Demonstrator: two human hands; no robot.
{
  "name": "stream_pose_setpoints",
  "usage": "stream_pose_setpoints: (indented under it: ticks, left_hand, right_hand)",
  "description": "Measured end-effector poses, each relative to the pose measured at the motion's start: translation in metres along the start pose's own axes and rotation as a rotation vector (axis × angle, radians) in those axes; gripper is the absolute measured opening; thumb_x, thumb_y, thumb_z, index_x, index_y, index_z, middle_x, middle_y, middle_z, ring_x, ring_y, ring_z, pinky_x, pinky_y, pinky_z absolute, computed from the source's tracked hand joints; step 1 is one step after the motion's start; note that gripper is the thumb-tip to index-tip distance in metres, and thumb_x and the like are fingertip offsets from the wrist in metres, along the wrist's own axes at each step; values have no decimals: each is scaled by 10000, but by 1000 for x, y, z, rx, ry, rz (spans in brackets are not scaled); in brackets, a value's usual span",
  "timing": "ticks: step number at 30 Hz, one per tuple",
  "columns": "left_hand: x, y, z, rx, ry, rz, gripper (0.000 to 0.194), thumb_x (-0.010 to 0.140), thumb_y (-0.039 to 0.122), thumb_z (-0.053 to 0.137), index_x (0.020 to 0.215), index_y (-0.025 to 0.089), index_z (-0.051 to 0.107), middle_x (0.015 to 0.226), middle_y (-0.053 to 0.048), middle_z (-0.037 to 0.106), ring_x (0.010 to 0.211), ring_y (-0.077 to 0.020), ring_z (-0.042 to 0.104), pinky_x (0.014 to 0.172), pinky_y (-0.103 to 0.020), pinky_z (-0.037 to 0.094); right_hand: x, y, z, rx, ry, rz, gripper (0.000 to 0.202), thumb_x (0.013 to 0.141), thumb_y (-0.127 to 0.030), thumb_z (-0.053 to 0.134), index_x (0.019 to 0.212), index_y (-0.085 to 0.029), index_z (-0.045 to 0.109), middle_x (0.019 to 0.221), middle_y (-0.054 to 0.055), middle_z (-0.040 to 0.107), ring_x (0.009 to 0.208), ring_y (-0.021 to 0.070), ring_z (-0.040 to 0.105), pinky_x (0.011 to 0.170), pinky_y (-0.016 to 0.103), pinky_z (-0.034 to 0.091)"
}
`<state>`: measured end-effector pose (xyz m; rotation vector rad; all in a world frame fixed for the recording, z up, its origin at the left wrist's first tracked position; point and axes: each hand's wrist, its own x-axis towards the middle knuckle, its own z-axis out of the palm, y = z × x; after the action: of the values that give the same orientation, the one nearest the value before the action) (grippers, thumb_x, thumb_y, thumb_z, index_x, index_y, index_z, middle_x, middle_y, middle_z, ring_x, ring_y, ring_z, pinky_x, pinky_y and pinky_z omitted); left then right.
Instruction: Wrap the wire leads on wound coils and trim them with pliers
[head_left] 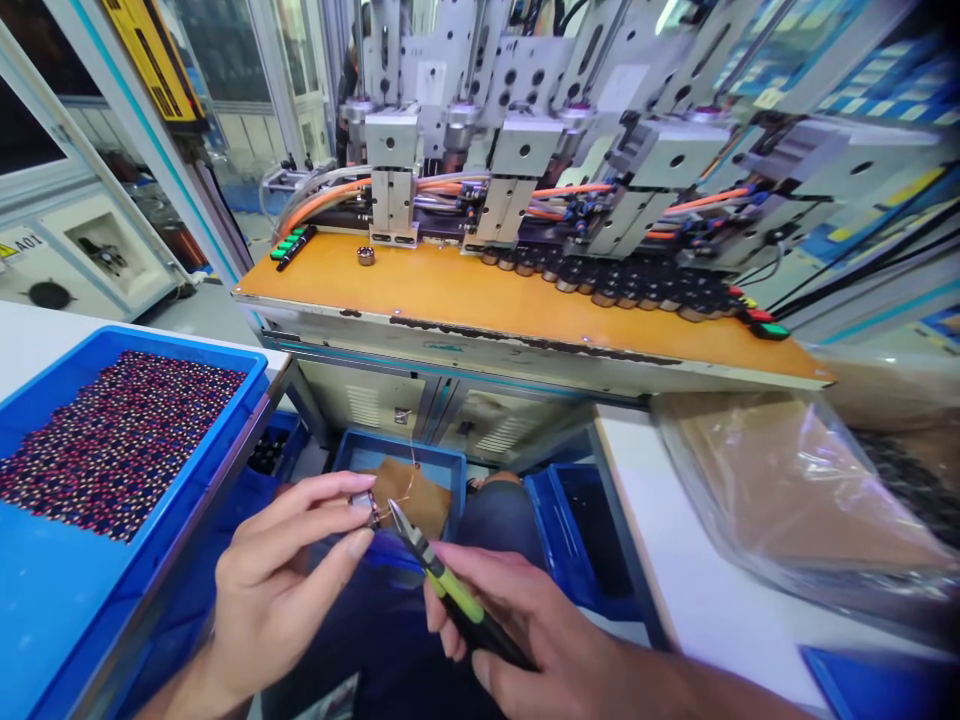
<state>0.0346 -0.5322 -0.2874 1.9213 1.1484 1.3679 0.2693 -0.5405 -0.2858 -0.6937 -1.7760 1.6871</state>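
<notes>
My left hand (289, 575) pinches a small wound metal part (364, 503), which looks like a motor stator, between thumb and fingers. Thin copper wire (409, 485) trails from its right side and rises in a loose strand. In my right hand (525, 625) is a pair of cutting pliers (457, 590) with green and black handles. Their pointed jaws lie close to the wire, just right of the part. Whether the jaws touch the wire I cannot tell. Both hands are above my lap.
A blue tray (259, 372) on the left holds many small parts. Ahead, a machine bench (450, 290) carries a row of dark cylindrical parts (630, 285) and one single part (365, 256). Blue bins (551, 520) sit below; a plastic-wrapped pack (795, 480) lies right.
</notes>
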Motion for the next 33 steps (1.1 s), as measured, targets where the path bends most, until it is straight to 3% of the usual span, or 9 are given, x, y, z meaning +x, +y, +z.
stream_pose_setpoints:
  ticks: [7,12,16,19,23,28,33]
  left_hand:
    - [1,2,0,9,-1,8,374,813,-13,680,1065,258,733,1165,-6,729,1033,-128,707,867,-197,593]
    - [0,2,0,-1,-9,4,387,815,-16,674,1073,267,731,1170,-10,724,1021,-135,710,839,-206,602]
    - [-1,-1,0,5,-21,0,384,815,-17,674,1072,263,729,1165,-19,723,1029,-145,707,860,-225,602]
    - [-1,-4,-1,-9,-35,22,380,820,-18,671,1086,249,714,1195,-34,698,1055,-150,699,885,-221,597]
    - [-3,-7,-3,-53,-47,137,378,794,-78,655,1057,192,677,1272,-76,595,1079,-177,691,930,-270,607]
    - [-5,-9,0,-249,32,134,575,721,-175,636,1106,227,496,1231,-72,612,1098,-228,695,888,-365,652]
    - [-10,-11,2,-229,32,157,657,688,-192,660,1157,235,491,1198,-55,692,1117,-222,693,986,-381,610]
  right_hand:
    - [-3,10,-1,38,-8,-31,577,834,-100,522,1406,-169,486,946,66,577,751,113,556,705,270,502]
    - [-3,8,-1,16,-73,36,358,741,-59,517,1075,-149,607,815,14,540,679,100,506,625,231,450]
    - [1,1,4,-52,70,142,139,783,-130,510,887,-141,601,751,11,532,631,99,471,585,237,418]
    - [1,1,4,-60,120,212,275,823,-167,534,1082,-120,615,804,28,562,664,111,496,621,255,451]
    - [-9,4,1,6,112,153,580,847,-148,521,1424,-149,467,1005,94,596,807,143,593,792,339,541]
    - [-20,1,-2,40,110,76,586,897,-185,564,1471,-217,450,1076,111,601,877,152,629,835,344,561]
    - [-21,-8,-1,56,99,76,594,895,-163,576,1469,-268,468,1066,103,621,893,166,643,846,364,564]
